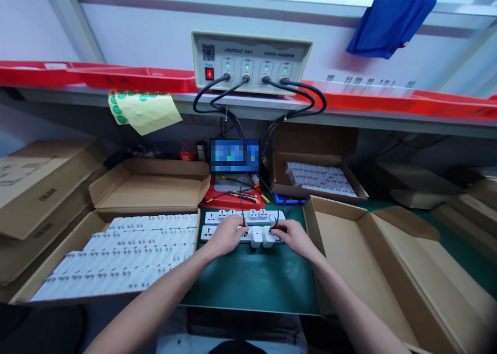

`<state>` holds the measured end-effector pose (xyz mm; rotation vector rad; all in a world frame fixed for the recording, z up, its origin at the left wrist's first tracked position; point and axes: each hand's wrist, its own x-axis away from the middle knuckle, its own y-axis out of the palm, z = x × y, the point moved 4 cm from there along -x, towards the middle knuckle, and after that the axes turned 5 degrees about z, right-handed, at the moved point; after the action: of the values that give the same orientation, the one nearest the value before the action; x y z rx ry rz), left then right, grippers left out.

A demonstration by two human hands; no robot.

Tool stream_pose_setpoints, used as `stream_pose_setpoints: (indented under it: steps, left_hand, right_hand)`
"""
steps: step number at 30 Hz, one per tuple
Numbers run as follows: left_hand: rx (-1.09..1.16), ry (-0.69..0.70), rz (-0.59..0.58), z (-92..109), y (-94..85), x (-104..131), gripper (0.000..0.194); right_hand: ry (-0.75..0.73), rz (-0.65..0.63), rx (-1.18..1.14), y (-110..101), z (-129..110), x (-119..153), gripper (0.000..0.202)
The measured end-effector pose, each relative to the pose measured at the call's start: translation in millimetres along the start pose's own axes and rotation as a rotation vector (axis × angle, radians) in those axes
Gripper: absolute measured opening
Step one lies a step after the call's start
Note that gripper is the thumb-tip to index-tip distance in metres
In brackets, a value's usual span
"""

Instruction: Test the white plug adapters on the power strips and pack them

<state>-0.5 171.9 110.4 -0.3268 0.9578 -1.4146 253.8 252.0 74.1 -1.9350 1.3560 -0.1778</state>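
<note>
Two white power strips lie one behind the other on the green mat: a rear strip (254,217) and a front strip (208,233). Two white plug-in adapters, a left one (257,236) and a right one (267,238), sit in the front strip. My left hand (227,235) is closed in a pinch over that strip, at the lower end of a thin black cable (242,204). Beside the right adapter, my right hand (293,235) pinches the end of a second black cable (278,211). My fingers hide both cable tips.
An open carton (97,217) of white adapters stands left, another carton (357,186) at back right. Open cardboard boxes (349,240) lie right. Behind the strips are a small screen (234,155) and a red tray (215,196). A tester box (252,59) with several cables sits on the shelf.
</note>
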Motion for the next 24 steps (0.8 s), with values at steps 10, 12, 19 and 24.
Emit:
stream_pose_setpoints:
  steps: [10,12,19,24]
  left_hand:
    - [-0.109,-0.065,-0.097,7.2,40.2,-26.3,0.026]
    - [-0.132,-0.076,-0.118,4.7,42.0,-27.3,0.026]
    - [-0.171,-0.047,-0.137,8.7,43.2,-25.6,0.025]
    - [-0.208,0.011,-0.129,11.8,46.6,-22.4,0.019]
  right_hand:
    - [-0.096,0.041,0.102,11.7,5.7,2.8,0.024]
    - [-0.137,0.047,0.167,14.4,5.4,3.6,0.020]
    - [-0.169,0.032,0.253,18.9,5.6,5.7,0.015]
    - [-0.123,0.041,0.184,17.8,5.1,9.6,0.016]
